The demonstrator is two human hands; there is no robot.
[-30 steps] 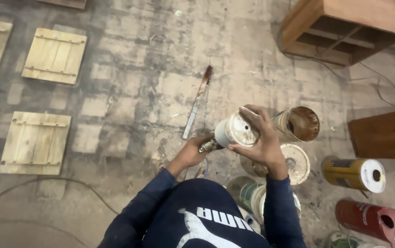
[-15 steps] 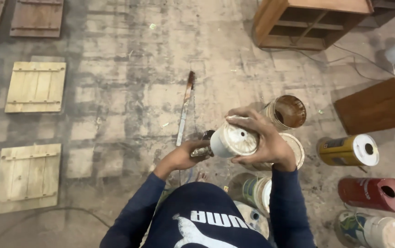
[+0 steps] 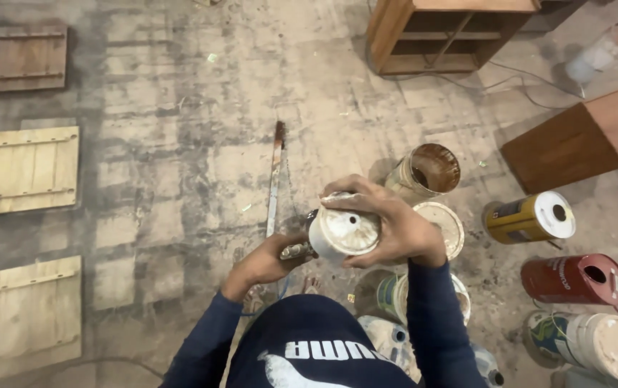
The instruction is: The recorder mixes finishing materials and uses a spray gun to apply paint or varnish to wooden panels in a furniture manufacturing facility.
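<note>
My right hand [image 3: 388, 226] wraps over a small white tin can [image 3: 343, 231] and holds it on its side in front of my chest. My left hand [image 3: 266, 262] grips a small metal tool [image 3: 298, 250] whose end touches the can's left edge. A long stained stirring stick [image 3: 274, 179] lies on the floor just beyond my hands. An open can with brown liquid [image 3: 427, 171] stands behind my right hand, beside a round white lid [image 3: 444, 224].
Yellow [image 3: 531, 217] and red [image 3: 574, 279] cans lie on their sides at the right, with more cans near my knees. Wooden slatted panels [image 3: 32, 169] lie on the stained floor at the left. A wooden shelf unit [image 3: 438, 32] and a brown box [image 3: 582, 136] stand at the back right.
The view has drifted, so everything sits lower and further left in frame. My hands stay on the can and the tool, with the tool still at the can's edge.
</note>
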